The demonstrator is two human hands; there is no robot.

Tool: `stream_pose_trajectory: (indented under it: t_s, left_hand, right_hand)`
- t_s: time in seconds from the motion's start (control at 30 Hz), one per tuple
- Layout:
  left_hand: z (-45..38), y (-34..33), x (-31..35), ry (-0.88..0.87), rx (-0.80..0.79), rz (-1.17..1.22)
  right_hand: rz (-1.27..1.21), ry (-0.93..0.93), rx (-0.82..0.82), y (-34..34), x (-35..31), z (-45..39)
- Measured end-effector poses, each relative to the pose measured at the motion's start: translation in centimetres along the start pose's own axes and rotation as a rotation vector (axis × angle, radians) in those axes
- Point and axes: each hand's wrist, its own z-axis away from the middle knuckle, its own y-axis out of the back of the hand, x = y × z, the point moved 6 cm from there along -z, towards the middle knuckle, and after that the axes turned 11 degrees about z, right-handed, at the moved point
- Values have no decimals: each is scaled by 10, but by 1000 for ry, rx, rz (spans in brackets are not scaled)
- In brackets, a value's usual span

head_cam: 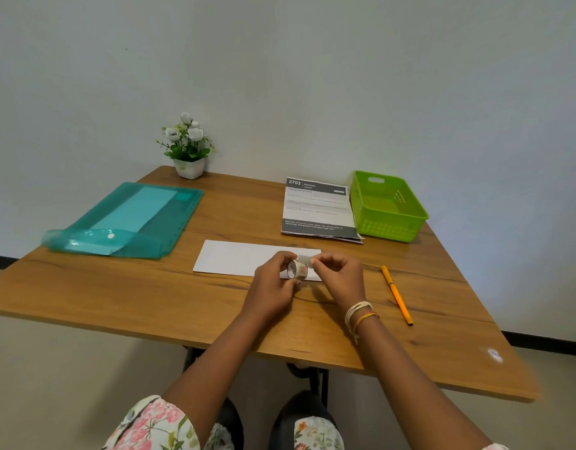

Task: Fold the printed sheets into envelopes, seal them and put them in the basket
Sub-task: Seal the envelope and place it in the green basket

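Note:
A white folded sheet (238, 256) lies flat in the middle of the wooden table (150, 297). Just above its right end my left hand (273, 280) grips a small roll of patterned tape (298, 268). My right hand (337, 274) pinches the loose end of the tape (304, 259), pulled a short way off the roll. A stack of printed sheets (317, 207) with dark header bands rests at the back right. Right beside the stack stands the green plastic basket (389, 207), with nothing visible inside.
A teal plastic folder (127, 219) lies open at the back left with its flap turned toward me. A small white pot of artificial flowers (189, 147) stands against the wall. An orange pen (396, 293) lies to the right of my right hand.

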Motion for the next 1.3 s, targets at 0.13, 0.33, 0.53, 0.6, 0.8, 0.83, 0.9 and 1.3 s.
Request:
stream_pose_trajectory:
  t_s: [0.13,0.33,0.53,0.6,0.8,0.83,0.9,1.3]
  left_hand:
    - [-3,-2,1,-38,-7,-45]
    - [-12,-37,26,-183,-108,-217]
    - [-28,-101,48,-192,-261,-362]
    - [-33,-109,45,-166,-276,-371]
    - [-32,-92,37,-153,-294,-352]
    - [-32,-82,34,-159,-250,-318]
    - [-36,-59,25,-168,-153,-301]
    - [-43,-14,-22,-75,-201,-557]
  right_hand:
    - [-223,-153,66,11,18,-5]
    - [-191,-151,209,47,26,-7]
    - [-178,-185,305,81,40,-8]
    - [-175,-201,305,88,45,-7]
    - [-154,-230,251,91,56,-8]
    - [-165,-227,243,89,55,-8]
    - [-200,-223,227,82,47,-9]
    - [395,-70,-276,10,11,-84]
